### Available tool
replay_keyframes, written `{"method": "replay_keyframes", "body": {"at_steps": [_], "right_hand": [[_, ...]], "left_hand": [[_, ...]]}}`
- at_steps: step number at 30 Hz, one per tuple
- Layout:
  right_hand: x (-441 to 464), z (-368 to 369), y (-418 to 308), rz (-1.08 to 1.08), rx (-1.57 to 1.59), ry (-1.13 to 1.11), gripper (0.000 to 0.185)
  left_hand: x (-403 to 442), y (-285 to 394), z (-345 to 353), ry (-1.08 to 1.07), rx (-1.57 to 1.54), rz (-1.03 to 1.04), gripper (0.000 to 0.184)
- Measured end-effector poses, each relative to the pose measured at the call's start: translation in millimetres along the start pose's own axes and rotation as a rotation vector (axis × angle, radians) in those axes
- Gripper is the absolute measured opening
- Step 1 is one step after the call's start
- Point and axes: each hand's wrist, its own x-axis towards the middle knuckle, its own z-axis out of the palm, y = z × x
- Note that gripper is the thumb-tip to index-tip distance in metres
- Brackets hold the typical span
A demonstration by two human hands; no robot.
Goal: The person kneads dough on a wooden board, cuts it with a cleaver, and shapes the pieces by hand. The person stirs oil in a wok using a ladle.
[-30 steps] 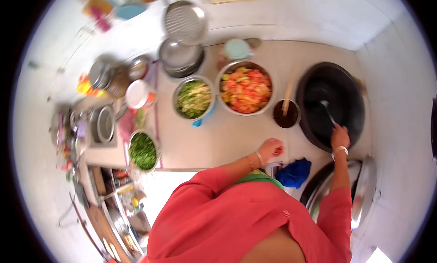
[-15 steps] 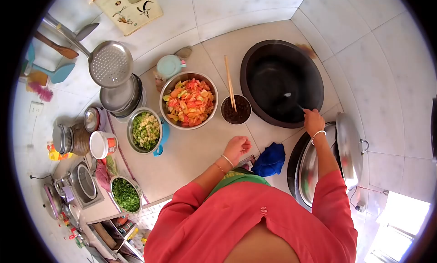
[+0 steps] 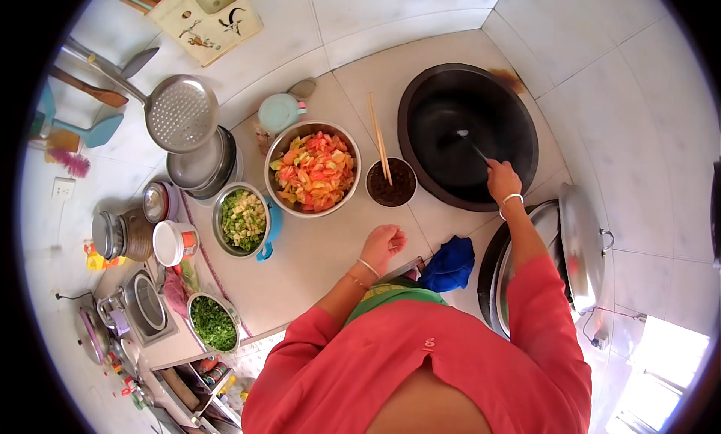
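My right hand is closed on the handle of a small spoon, held over the large black wok. The spoon's pale, shiny tip shows against the dark inside of the wok. My left hand hovers near the counter's front edge, fingers curled in, nothing visible in it. Nearest to it is a small bowl of dark brown sauce with a pair of chopsticks standing in it. A blue cloth lies to the right of the left hand.
A steel bowl of cut tomatoes, a bowl of chopped green and pale vegetables and a bowl of chopped greens stand left. Metal lids lean at the right. A skimmer hangs on the wall.
My right hand has moved up and left with the spoon, whose tip now lies slightly further up and left inside the wok. The left hand stays nearly in place.
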Motion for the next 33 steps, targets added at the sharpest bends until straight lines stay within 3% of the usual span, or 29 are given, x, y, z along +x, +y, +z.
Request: {"method": "replay_keyframes", "body": {"at_steps": [6,11,21,24,27,33], "right_hand": [[-30.2,-22.6,14.2,-0.001,-0.045,-0.065,0.024],[-18.9,-16.6,56.9,0.131,0.197,0.018,0.028],[22.2,43.8,66.7,0.175,0.291,0.195,0.03],[32.7,73.4,68.4,0.268,0.433,0.14,0.031],[13.8,43.2,23.1,0.426,0.663,-0.057,0.034],[-2.4,25.7,64.1,0.237,0.468,-0.103,0.034]], "left_hand": [[7.2,-10.4,-6.7,-0.045,0.025,0.015,0.02],[5.3,-8.4,-2.3,-0.056,0.029,-0.003,0.019],[0.4,-7.4,-4.6,-0.058,0.008,0.028,0.018],[0.6,-6.0,-6.0,-0.049,0.026,0.037,0.017],[2.4,-6.1,-6.4,-0.05,0.027,0.029,0.017],[5.2,-7.5,-7.2,-0.084,0.009,0.025,0.017]]}}
